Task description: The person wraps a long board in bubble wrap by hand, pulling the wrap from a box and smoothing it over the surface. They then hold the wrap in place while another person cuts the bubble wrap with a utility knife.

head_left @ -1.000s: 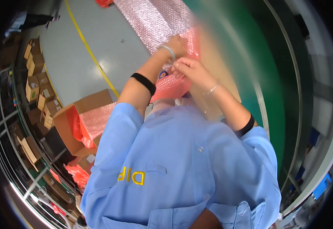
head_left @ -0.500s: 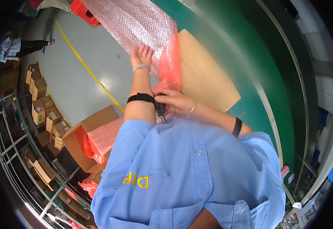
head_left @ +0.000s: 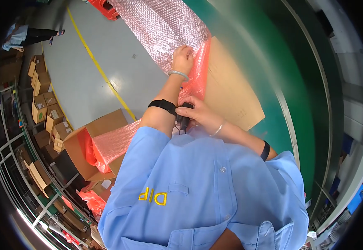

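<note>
My left hand (head_left: 183, 61) is over the pink bubble wrap (head_left: 165, 31), its fingers curled in. What they hold, if anything, is hidden. A black strap (head_left: 163, 106) goes round my left forearm, and a pale bangle is at that wrist. My right hand (head_left: 200, 114) pinches a small black device (head_left: 185, 116) beside the strap, its thumb and fingers round it. A thin cord hangs from the device. The wrap's redder folded strip (head_left: 199, 81) lies between my hands and a flat brown cardboard sheet (head_left: 231, 83).
The green bench (head_left: 281, 100) lies on my right. An open carton (head_left: 102, 121) with pink bubble wrap stands left of me. Further left are several cartons (head_left: 40, 110) and a metal rack (head_left: 15, 154). A person (head_left: 27, 35) is at the far left, and a red plastic item (head_left: 105, 9) is beyond the wrap.
My left hand has turned from palm up with fingers extended to curled fingers, and sits further right over the wrap. My right hand stays on the black device. The view has shifted slightly.
</note>
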Available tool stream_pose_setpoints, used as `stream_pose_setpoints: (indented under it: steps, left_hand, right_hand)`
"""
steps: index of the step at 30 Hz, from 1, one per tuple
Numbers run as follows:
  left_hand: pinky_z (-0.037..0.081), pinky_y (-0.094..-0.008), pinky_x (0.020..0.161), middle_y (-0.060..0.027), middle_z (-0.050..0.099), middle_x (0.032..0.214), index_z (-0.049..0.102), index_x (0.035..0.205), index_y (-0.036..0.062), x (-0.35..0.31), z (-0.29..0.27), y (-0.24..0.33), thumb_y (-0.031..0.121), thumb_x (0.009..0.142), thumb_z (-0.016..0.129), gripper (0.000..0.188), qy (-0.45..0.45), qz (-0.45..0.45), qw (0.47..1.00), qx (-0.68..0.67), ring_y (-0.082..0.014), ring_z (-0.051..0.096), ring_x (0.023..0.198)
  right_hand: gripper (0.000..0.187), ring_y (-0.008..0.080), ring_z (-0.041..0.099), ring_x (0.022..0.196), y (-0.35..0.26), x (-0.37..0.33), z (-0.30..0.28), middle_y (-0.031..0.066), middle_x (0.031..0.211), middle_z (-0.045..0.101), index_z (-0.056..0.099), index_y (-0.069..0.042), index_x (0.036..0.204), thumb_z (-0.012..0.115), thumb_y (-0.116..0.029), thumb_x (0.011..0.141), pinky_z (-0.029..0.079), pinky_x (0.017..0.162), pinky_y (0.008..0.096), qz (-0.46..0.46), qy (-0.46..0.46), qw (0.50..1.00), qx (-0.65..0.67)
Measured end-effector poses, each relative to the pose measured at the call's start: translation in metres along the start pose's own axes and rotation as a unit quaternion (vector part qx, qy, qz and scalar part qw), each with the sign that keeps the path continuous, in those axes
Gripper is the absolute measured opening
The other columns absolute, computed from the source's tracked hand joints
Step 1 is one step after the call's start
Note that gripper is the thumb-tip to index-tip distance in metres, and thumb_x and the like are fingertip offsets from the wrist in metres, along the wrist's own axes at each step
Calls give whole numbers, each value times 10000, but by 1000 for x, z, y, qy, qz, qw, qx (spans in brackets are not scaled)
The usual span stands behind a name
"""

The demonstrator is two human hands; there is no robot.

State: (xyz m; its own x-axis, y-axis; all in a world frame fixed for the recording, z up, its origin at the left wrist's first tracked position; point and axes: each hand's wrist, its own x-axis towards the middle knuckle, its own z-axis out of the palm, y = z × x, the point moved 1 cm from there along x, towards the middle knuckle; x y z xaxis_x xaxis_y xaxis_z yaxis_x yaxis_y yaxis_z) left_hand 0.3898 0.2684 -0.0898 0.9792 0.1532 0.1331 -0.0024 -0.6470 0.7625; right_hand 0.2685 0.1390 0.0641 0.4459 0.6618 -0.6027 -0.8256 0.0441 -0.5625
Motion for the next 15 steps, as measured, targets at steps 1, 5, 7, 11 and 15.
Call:
stream_pose_setpoints:
  steps: [1,5,7,11,15]
  left_hand:
    - [399,-363,932,-178,539,1129,613,1016,56,-2,2,2,52,754,549,270,-3,47,997,63,-324,498,1050]
    - [355,-410,970,-202,471,1215,565,1101,62,-13,11,12,59,736,558,365,-50,67,992,97,-362,431,1129]
    - [342,-416,979,-205,440,1245,540,1132,63,-15,12,16,67,748,543,384,-66,64,987,130,-363,405,1157]
    - [304,-431,1007,-211,350,1325,455,1225,62,-13,4,19,93,790,487,437,-111,56,970,209,-363,326,1232]
    - [251,-429,1041,-202,255,1400,360,1310,51,-15,5,24,146,858,368,462,-145,85,947,274,-347,253,1290]
  right_hand:
    - [342,162,615,689,3,0,-2,88,790,590,441,-29,1014,636,-228,815,515,489,291,1,-3,1000,-2]
    - [342,167,616,678,14,2,-12,94,793,589,440,-32,1012,638,-230,815,514,495,290,-2,-1,1000,19]
    - [350,169,612,714,17,4,-15,96,823,585,444,-35,1028,641,-228,813,511,496,288,10,-10,999,46]
    - [329,147,591,788,-1,6,-15,70,890,575,444,-60,1080,602,-216,838,516,588,291,43,-42,998,-33]
    - [289,141,579,844,-7,13,-37,58,929,569,483,-49,1058,601,-193,837,513,610,285,-50,3,986,-161]
